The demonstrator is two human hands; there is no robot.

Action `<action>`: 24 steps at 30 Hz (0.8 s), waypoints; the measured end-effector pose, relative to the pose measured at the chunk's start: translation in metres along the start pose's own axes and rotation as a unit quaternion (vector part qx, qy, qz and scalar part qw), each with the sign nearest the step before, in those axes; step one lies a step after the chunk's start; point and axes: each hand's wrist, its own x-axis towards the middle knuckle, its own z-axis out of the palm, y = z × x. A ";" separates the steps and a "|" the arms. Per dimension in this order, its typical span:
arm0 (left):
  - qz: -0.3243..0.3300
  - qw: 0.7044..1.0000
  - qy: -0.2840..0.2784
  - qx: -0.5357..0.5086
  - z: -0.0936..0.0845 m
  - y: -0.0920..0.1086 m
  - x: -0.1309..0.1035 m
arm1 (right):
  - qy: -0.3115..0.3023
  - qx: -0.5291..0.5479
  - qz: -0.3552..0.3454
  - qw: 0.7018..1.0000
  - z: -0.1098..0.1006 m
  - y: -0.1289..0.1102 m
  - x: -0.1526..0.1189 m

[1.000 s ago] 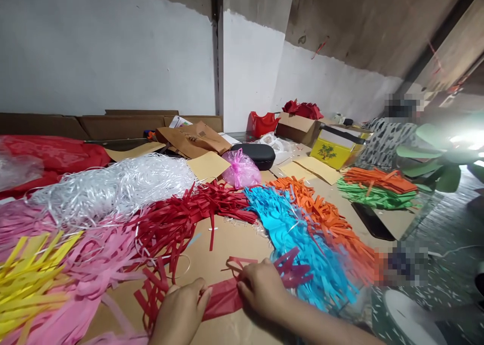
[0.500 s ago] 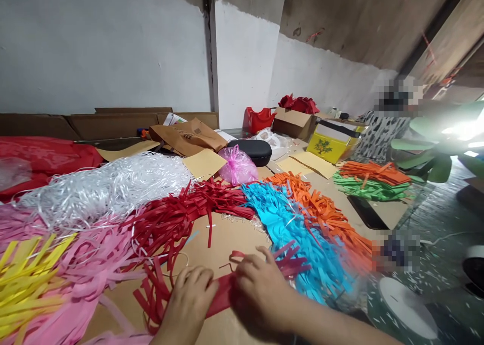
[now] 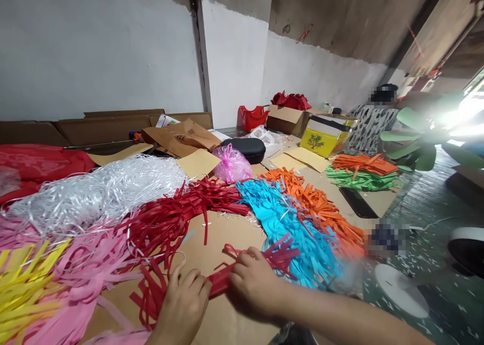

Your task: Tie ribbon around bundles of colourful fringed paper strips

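Both my hands grip a red fringed strip (image 3: 219, 280), which looks like tissue paper or thin cloth, low over the cardboard. My left hand (image 3: 188, 292) curls round its left part, and cut fringe spreads out beyond it. Further right, my right hand (image 3: 254, 279) wraps the rolled middle, with more fringe sticking out past the knuckles. Just behind lie a heap of dark red fringe (image 3: 166, 219) and a blue fringe bundle (image 3: 272, 211). Pink fringe (image 3: 91, 264) and yellow fringe (image 3: 26, 279) lie to the left.
White string (image 3: 102, 189) is heaped at the back left. Behind are a pink plastic bag (image 3: 232, 164), a black case (image 3: 245, 148) and a yellow box (image 3: 323, 137). Orange fringe (image 3: 317, 204), a phone (image 3: 357, 202) and a fan (image 3: 419, 133) are right. Another person's patterned clothing (image 3: 368, 128) shows beyond.
The camera view has shifted slightly. My right hand's fingers have closed more round the red strip, and the bare stretch between my hands looks narrower and more rolled.
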 end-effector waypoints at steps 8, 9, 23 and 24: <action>-0.114 0.972 -0.119 -0.165 -0.006 -0.023 -0.018 | -0.047 0.192 0.132 0.971 0.000 0.035 0.003; -0.149 0.962 -0.140 -0.180 -0.007 -0.024 -0.016 | -0.048 0.197 0.145 0.968 0.001 0.036 0.006; -0.205 0.934 -0.263 -0.132 -0.028 -0.019 0.024 | -0.066 0.172 0.162 0.969 0.002 0.034 0.014; -0.205 0.934 -0.264 -0.130 -0.028 -0.019 0.026 | -0.069 0.167 0.160 0.970 0.001 0.034 0.015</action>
